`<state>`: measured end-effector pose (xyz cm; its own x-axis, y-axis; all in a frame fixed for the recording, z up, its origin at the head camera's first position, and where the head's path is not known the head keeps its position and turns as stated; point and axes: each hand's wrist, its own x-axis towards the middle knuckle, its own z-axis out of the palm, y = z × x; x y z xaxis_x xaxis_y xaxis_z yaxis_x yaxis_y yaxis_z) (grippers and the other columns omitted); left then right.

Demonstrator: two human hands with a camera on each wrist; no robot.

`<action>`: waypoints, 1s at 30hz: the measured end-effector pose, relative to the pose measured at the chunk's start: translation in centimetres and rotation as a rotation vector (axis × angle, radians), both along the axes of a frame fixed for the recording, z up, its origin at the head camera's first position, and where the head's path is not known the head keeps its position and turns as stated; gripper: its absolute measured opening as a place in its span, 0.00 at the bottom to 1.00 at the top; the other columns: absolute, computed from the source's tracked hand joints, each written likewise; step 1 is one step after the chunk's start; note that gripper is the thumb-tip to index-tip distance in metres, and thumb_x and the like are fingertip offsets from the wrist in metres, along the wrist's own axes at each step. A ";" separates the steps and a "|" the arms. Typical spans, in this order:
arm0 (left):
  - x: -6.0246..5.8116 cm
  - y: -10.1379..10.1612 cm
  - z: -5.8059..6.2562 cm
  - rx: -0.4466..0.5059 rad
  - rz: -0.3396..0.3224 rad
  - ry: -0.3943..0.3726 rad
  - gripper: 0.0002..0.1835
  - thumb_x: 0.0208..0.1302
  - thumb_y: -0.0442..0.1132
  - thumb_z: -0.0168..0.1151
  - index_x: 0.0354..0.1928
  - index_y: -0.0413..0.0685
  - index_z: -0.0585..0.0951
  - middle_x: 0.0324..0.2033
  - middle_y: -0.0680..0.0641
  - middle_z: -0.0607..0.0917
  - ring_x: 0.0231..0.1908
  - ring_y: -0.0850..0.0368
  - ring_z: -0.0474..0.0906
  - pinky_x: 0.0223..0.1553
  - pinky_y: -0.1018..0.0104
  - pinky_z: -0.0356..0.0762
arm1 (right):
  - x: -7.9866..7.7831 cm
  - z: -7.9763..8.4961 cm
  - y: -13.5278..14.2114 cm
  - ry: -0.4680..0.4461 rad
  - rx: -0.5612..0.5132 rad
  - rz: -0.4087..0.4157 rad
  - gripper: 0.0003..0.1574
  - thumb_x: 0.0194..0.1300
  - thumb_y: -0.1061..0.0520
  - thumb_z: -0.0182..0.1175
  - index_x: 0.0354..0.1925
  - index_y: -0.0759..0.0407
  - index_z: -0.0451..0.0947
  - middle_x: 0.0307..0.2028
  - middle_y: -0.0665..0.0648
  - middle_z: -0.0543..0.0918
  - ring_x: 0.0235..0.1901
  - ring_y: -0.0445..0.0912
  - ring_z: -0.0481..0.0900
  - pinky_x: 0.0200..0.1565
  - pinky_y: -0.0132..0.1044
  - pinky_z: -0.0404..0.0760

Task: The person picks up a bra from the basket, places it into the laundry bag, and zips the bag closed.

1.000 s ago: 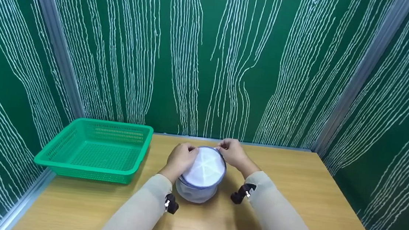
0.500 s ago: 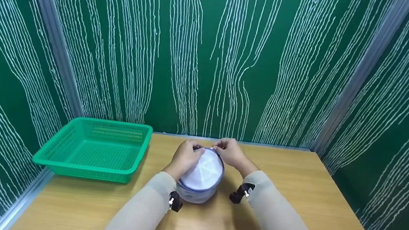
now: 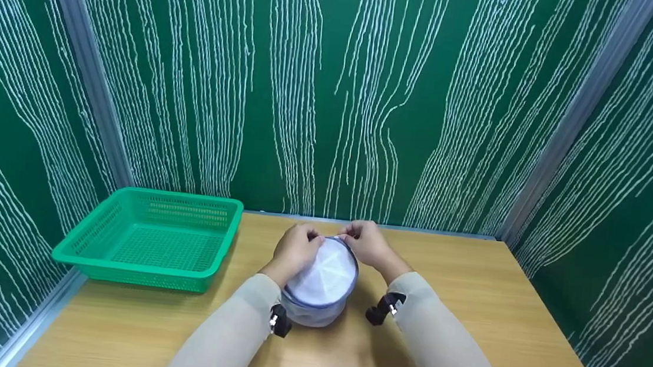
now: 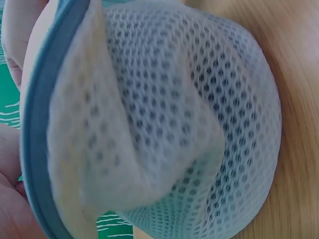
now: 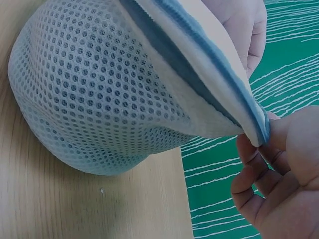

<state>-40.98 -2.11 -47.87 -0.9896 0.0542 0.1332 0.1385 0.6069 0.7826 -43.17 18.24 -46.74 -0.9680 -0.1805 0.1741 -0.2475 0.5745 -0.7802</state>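
Note:
A round white mesh laundry bag (image 3: 324,275) with a blue-edged lid stands on the table, its lid tilted toward me. My left hand (image 3: 297,249) pinches the far left part of the rim, thumb over the lid. At the far right of the rim, my right hand (image 3: 371,245) pinches the edge between thumb and fingers. The right wrist view shows the zip along the blue edging (image 5: 189,82), parted along part of its length, with the fingers (image 5: 254,172) at its end. Honeycomb mesh (image 4: 164,109) fills the left wrist view and bulges in folds.
A green plastic basket (image 3: 212,268) with perforated sides stands at the left of the wooden table (image 3: 456,325). Green walls (image 3: 323,88) with white wavy lines close off the back and both sides, joined by grey corner posts (image 3: 580,117).
My left hand has slid along the rim to the right, closer to the right hand. The bag has shifted and tilted slightly; my right hand stays nearly in place.

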 end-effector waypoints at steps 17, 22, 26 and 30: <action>0.0 -0.7 -0.5 0.023 0.063 -0.043 0.10 0.87 0.46 0.63 0.48 0.51 0.89 0.48 0.47 0.89 0.50 0.50 0.84 0.59 0.49 0.87 | 0.2 -0.2 0.9 -0.073 -0.005 -0.017 0.07 0.83 0.64 0.65 0.46 0.58 0.90 0.44 0.59 0.91 0.42 0.46 0.84 0.42 0.33 0.86; 0.2 -0.8 -0.4 0.020 0.078 -0.044 0.10 0.87 0.46 0.63 0.49 0.51 0.89 0.48 0.47 0.90 0.49 0.50 0.84 0.58 0.50 0.87 | 0.1 -0.4 1.2 -0.054 -0.002 -0.008 0.07 0.83 0.65 0.65 0.45 0.59 0.90 0.43 0.58 0.91 0.42 0.46 0.83 0.41 0.33 0.85; 0.4 -1.1 -0.4 0.000 0.141 -0.042 0.11 0.86 0.47 0.63 0.51 0.51 0.91 0.49 0.47 0.92 0.52 0.48 0.87 0.60 0.47 0.86 | 0.0 -0.6 1.6 -0.049 0.006 -0.010 0.07 0.83 0.64 0.65 0.44 0.60 0.89 0.41 0.57 0.89 0.40 0.46 0.82 0.40 0.33 0.83; 0.5 -1.3 -0.4 -0.001 0.207 -0.058 0.12 0.86 0.47 0.62 0.52 0.51 0.91 0.50 0.48 0.93 0.54 0.47 0.89 0.61 0.46 0.85 | 0.1 -0.4 2.0 -0.084 -0.009 -0.024 0.08 0.84 0.64 0.63 0.45 0.60 0.88 0.39 0.56 0.86 0.36 0.45 0.80 0.36 0.33 0.81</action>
<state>-40.48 -3.40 -48.28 -0.9857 -0.1506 0.0758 -0.0341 0.6182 0.7852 -43.04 20.29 -47.13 -0.9833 -0.1562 0.0933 -0.1671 0.5726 -0.8026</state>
